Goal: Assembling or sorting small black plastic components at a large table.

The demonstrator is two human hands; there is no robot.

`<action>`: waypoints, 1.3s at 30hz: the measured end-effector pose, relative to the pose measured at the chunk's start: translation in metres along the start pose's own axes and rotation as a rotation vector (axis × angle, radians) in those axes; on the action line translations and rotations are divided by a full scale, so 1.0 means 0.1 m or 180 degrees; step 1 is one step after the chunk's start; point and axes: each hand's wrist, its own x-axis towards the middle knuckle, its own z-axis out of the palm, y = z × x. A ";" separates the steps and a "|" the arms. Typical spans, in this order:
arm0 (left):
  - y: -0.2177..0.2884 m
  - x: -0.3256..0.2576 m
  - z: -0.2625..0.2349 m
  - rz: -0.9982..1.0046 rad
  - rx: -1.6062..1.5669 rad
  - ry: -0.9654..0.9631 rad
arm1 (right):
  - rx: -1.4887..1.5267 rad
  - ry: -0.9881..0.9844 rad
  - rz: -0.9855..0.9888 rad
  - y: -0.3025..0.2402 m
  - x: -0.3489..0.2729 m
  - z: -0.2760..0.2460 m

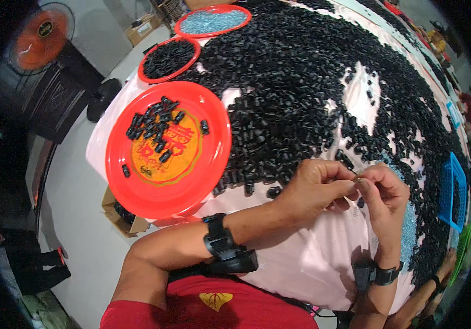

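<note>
My left hand point(318, 183) and my right hand point(386, 192) meet fingertip to fingertip over the near right part of the table. Both are closed in a pinch, and what they hold between them is too small and too covered to make out. Just beyond them spreads a wide heap of small black plastic parts point(284, 98). A single black part point(273, 192) lies on the pale pink cloth point(295, 236) left of my left hand. Farther left, a big red plate point(167, 203) carries a loose cluster of black parts point(156, 123).
Behind the big plate stand a red dish of thin black pieces point(169, 59) and a red dish of silvery pieces point(213, 23). More silvery pieces point(409, 236) lie right of my right hand. A blue basket point(453, 192) sits at the right; another person's forearm point(435, 285) reaches in below.
</note>
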 end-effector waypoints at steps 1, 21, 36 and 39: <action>0.01 -0.01 -0.01 -0.0002 0.0128 0.0013 | -0.0028 0.0049 0.0006 0.02 0.02 -0.02; 0.11 -0.07 -0.08 -0.0242 0.1175 -0.0241 | -0.0987 -0.0590 -0.0089 -0.15 0.07 -0.28; 0.33 0.27 -0.11 0.1600 0.5387 0.0229 | -0.1300 -0.0470 0.0318 0.16 0.12 -0.29; 0.30 0.40 -0.14 0.2121 0.5259 0.0236 | -0.1474 -0.0499 0.0296 0.17 0.13 -0.29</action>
